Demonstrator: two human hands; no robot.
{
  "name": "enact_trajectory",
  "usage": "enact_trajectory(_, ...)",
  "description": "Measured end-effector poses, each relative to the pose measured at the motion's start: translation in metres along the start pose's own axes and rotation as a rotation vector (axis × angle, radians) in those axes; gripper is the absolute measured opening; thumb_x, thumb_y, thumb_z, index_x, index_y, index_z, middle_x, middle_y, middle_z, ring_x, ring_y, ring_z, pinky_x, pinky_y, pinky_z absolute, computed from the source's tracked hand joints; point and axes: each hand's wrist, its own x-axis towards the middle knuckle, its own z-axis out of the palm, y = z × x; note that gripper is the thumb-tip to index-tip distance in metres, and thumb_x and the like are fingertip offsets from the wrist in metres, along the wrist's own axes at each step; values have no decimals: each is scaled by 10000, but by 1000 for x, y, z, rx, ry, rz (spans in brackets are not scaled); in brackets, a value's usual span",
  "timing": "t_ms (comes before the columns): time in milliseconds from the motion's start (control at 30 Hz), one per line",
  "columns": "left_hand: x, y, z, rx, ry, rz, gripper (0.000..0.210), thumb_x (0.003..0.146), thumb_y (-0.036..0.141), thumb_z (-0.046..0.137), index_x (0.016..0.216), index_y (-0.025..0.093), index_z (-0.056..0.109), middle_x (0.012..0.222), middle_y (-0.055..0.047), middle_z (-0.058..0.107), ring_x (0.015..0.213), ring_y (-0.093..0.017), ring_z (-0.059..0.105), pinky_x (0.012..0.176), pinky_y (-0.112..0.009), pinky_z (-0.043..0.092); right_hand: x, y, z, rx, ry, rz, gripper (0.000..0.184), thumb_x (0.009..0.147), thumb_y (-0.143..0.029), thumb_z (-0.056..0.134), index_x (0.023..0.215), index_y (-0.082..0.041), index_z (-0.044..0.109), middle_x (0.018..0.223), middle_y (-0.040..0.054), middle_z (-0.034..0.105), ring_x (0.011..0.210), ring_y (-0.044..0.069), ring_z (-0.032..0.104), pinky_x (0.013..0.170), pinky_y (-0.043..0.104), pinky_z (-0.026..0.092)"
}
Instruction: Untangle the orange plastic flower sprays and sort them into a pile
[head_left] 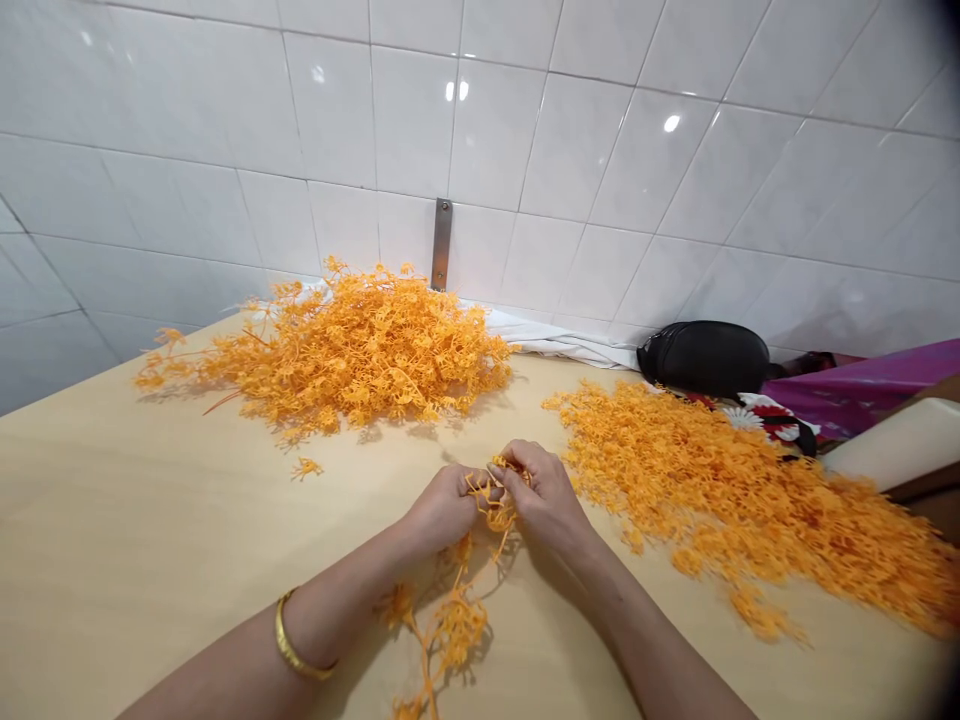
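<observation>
My left hand (444, 508) is closed on an orange artificial flower sprig (459, 632), whose branching stem hangs down toward the front of the table. Close beside it, my right hand (541, 500) pinches the sprig's upper end between thumb and fingers. The fingertips of both hands nearly meet there, and they partly hide the small blossoms they grip. Beyond my hands at the back left lies a large heap of orange sprigs (375, 350). To the right a long, flatter pile of loose orange pieces (735, 490) spreads over the table.
The pale wooden table (150, 500) meets a white tiled wall (495, 130) with a metal bracket (442, 245). One loose blossom (306, 468) lies left of my hands. At the back right are a black pouch (705, 357), a purple cloth (870, 385) and a cream-coloured object (896, 440).
</observation>
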Motion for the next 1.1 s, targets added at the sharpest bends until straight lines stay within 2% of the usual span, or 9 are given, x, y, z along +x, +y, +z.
enact_trajectory(100, -2, 0, -3, 85, -50, 33, 283, 641, 314, 536, 467, 148, 386, 448, 50, 315, 435, -49, 276, 439, -188, 226, 8, 16, -16, 96, 385, 137, 202, 766, -313, 424, 612, -182, 422, 569, -29, 431, 550, 106, 397, 516, 216, 307)
enact_trajectory(167, -2, -2, -4, 141, -19, 39, 275, 654, 306, 521, 470, 148, 391, 450, 49, 310, 436, -50, 270, 439, -190, 215, 10, 34, -40, 97, 736, 291, 209, 774, -359, 385, 673, -183, 436, 558, -31, 411, 512, 109, 384, 489, 224, 308)
enact_trajectory(200, -1, -3, -5, 140, 8, 40, 262, 663, 305, 510, 481, 146, 408, 452, 47, 319, 438, -52, 277, 440, -191, 217, 9, 43, -54, 17, 809, 334, 211, 772, -371, 384, 713, -181, 455, 559, -29, 412, 513, 116, 392, 489, 232, 311)
enact_trajectory(367, 2, -1, -9, 9, 59, -35, 184, 652, 297, 533, 569, 139, 491, 425, 57, 322, 395, -48, 284, 417, -190, 197, -24, 68, -93, -701, 322, 468, 297, 734, -238, 414, 1006, -176, 515, 810, 86, 558, 730, 226, 505, 594, 338, 355)
enact_trajectory(500, 3, -1, -13, -87, 58, -9, 160, 640, 279, 568, 625, 124, 531, 456, 50, 366, 391, -29, 278, 405, -179, 175, -48, 57, -86, -1032, 265, 377, 292, 757, -241, 408, 997, -156, 550, 1174, 161, 421, 969, 332, 429, 687, 448, 362)
enact_trajectory(600, 1, -1, -13, -152, 93, -34, 134, 649, 255, 567, 667, 123, 546, 445, 60, 350, 363, -17, 243, 382, -175, 149, -55, 30, -68, -851, 247, 220, 306, 810, -264, 360, 1040, -150, 528, 1111, 144, 463, 961, 282, 447, 738, 418, 378)
enact_trajectory(700, 2, -1, -12, -196, 149, -37, 103, 667, 225, 559, 673, 123, 544, 424, 61, 354, 345, -19, 262, 368, -167, 184, -62, -4, -41, -490, 4, 31, 355, 845, -280, 335, 1182, -207, 416, 970, 78, 516, 824, 173, 498, 725, 309, 406)
enact_trajectory(800, 3, 2, -16, -286, 220, -101, 88, 666, 189, 577, 661, 126, 516, 455, 40, 421, 363, -34, 358, 383, -165, 273, -75, -27, -13, -447, -145, -36, 353, 833, -288, 381, 1184, -285, 411, 917, 50, 508, 782, 168, 479, 697, 297, 396)
enact_trajectory(1100, -35, 26, -68, -342, 261, -264, 325, 605, 82, 646, 859, 150, 454, 638, -13, 562, 561, -128, 575, 567, -260, 456, -92, -17, 8, -518, -3, -14, 175, 800, -226, 420, 942, -216, 521, 925, 72, 490, 846, 207, 441, 697, 322, 362)
